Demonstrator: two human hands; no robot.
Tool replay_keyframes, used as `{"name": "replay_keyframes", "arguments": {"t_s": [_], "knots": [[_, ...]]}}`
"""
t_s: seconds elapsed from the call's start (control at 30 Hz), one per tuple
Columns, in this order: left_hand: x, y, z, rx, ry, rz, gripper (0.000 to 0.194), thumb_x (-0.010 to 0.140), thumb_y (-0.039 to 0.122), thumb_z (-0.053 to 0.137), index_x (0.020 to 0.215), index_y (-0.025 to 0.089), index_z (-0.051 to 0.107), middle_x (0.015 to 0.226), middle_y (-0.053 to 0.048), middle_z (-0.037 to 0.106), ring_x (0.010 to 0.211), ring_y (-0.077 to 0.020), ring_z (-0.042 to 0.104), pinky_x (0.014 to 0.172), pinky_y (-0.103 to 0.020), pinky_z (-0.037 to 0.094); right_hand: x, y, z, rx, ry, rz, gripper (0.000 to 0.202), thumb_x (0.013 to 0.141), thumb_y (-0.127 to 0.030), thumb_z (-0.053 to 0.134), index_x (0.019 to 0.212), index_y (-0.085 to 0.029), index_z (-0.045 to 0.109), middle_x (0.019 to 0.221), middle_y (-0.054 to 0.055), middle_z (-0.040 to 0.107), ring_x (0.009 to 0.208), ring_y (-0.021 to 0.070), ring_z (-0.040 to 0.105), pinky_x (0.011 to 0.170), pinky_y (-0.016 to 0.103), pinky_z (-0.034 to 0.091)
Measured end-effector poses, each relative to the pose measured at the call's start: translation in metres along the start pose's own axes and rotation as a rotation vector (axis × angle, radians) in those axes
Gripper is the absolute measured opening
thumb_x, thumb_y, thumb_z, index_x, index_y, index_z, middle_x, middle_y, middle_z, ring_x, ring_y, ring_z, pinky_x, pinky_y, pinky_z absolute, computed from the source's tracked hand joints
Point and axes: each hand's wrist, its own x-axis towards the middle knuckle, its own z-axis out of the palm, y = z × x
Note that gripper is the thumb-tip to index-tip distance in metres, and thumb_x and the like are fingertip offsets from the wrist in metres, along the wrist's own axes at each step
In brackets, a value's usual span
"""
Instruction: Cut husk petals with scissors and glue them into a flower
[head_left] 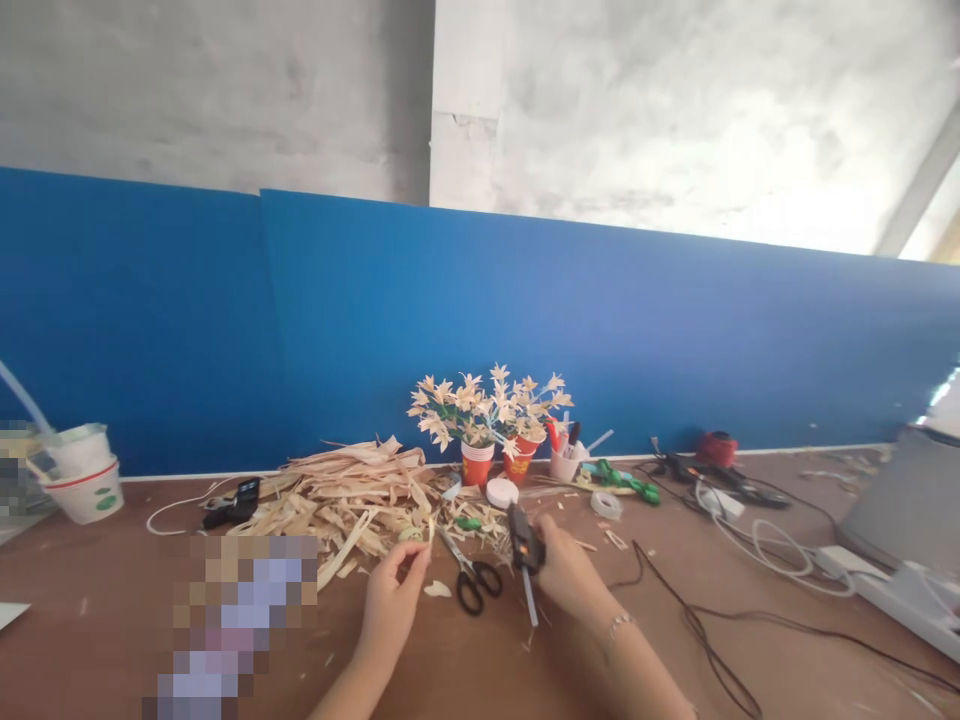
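Note:
My right hand (pixel 562 565) is wrapped round a black glue gun (pixel 523 540), with a whitish glue stick (pixel 531 598) jutting from its near end. My left hand (pixel 399 580) pinches a thin pale husk strip (pixel 431 530) between thumb and fingertips, pointing upward. Between the two hands, black-handled scissors (pixel 471 580) lie on the table. Beyond them spreads a heap of dry husks (pixel 352 490). Pale husk flowers (pixel 487 400) stand in red paper cups (pixel 477 465) behind the glue gun. A round white lid-like disc (pixel 502 492) lies in front of the cups.
A blue partition (pixel 525 300) runs along the back. Dark cables (pixel 697 610) and a white power strip (pixel 900 590) lie at right, near a grey container (pixel 907 500). A clear tape roll (pixel 606 505) sits right of centre. White cups (pixel 84 480) stand far left; a blurred patch covers the left foreground.

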Motion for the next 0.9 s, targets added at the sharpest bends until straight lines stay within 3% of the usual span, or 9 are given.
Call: {"name": "replay_keyframes", "arguments": {"t_s": [0.1,0.2,0.3,0.4,0.47,0.53,0.7,0.8,0.9], "knots": [[0.002,-0.004,-0.002,-0.017,0.053,-0.013,0.03,0.073,0.045,0.056,0.073,0.017,0.066,0.069,-0.005,0.068,0.067,-0.0207,0.062,0.062,-0.03,0.05,0.005,0.028,-0.012,-0.156,-0.039,0.207,0.034,0.062,-0.012,0.056,0.094,-0.018,0.049,0.097,0.011,0.063,0.092,0.0273,0.058,0.068,0.029,0.037],[0.004,-0.006,-0.003,-0.038,0.089,-0.028,0.03,0.074,0.044,0.056,0.076,0.016,0.065,0.07,-0.005,0.068,0.069,-0.0206,0.062,0.065,-0.03,0.05,0.006,0.043,-0.018,-0.249,-0.083,0.352,0.029,0.065,-0.014,0.052,0.094,-0.016,0.051,0.103,0.015,0.06,0.099,0.0304,0.055,0.071,0.035,0.038],[0.005,-0.007,-0.003,-0.027,0.109,-0.025,0.03,0.074,0.045,0.056,0.077,0.016,0.066,0.07,-0.005,0.067,0.067,-0.0197,0.062,0.064,-0.029,0.049,0.005,0.043,-0.021,-0.298,-0.135,0.434,0.031,0.066,-0.017,0.052,0.097,-0.017,0.053,0.11,0.016,0.057,0.105,0.0321,0.052,0.074,0.04,0.039],[0.005,-0.006,-0.003,-0.023,0.132,-0.027,0.032,0.074,0.046,0.056,0.076,0.016,0.066,0.069,-0.005,0.067,0.065,-0.0192,0.061,0.062,-0.028,0.049,0.003,0.025,-0.025,-0.421,-0.049,0.465,0.028,0.067,-0.022,0.055,0.094,-0.016,0.057,0.109,0.019,0.056,0.106,0.0358,0.049,0.077,0.047,0.036],[0.006,-0.007,-0.003,-0.024,0.139,-0.026,0.032,0.074,0.046,0.056,0.076,0.015,0.066,0.068,-0.004,0.066,0.064,-0.0189,0.061,0.061,-0.028,0.048,0.003,0.003,-0.025,-0.495,0.068,0.386,0.022,0.068,-0.022,0.055,0.088,-0.015,0.061,0.102,0.019,0.058,0.104,0.0371,0.049,0.079,0.048,0.034],[0.006,-0.008,-0.003,-0.028,0.139,-0.026,0.032,0.074,0.046,0.056,0.076,0.015,0.066,0.068,-0.004,0.066,0.064,-0.0187,0.06,0.061,-0.027,0.048,0.004,-0.025,-0.018,-0.433,0.068,0.19,0.015,0.07,-0.016,0.051,0.077,-0.019,0.063,0.094,0.014,0.063,0.095,0.0323,0.053,0.077,0.044,0.034],[0.006,-0.008,-0.003,-0.024,0.132,-0.016,0.028,0.074,0.042,0.056,0.077,0.016,0.066,0.071,-0.005,0.068,0.067,-0.0191,0.061,0.063,-0.028,0.048,0.008,-0.081,0.03,-0.04,-0.188,-0.346,0.016,0.069,-0.01,0.053,0.066,-0.022,0.063,0.073,0.003,0.065,0.076,0.0201,0.056,0.068,0.028,0.035],[0.005,-0.008,-0.002,-0.018,0.117,-0.012,0.027,0.075,0.041,0.055,0.077,0.016,0.066,0.072,-0.005,0.068,0.069,-0.0198,0.062,0.065,-0.03,0.049,0.009,-0.087,0.054,0.048,-0.232,-0.418,0.023,0.063,-0.004,0.055,0.076,-0.021,0.063,0.078,0.002,0.065,0.073,0.0179,0.056,0.063,0.024,0.034],[0.005,-0.008,-0.001,-0.026,0.103,-0.004,0.026,0.076,0.04,0.054,0.077,0.016,0.066,0.072,-0.005,0.068,0.068,-0.0196,0.062,0.065,-0.03,0.049,0.009,-0.083,0.062,0.066,-0.252,-0.386,0.032,0.062,0.001,0.049,0.082,-0.02,0.063,0.074,0.002,0.065,0.07,0.0166,0.056,0.061,0.022,0.034]]}}
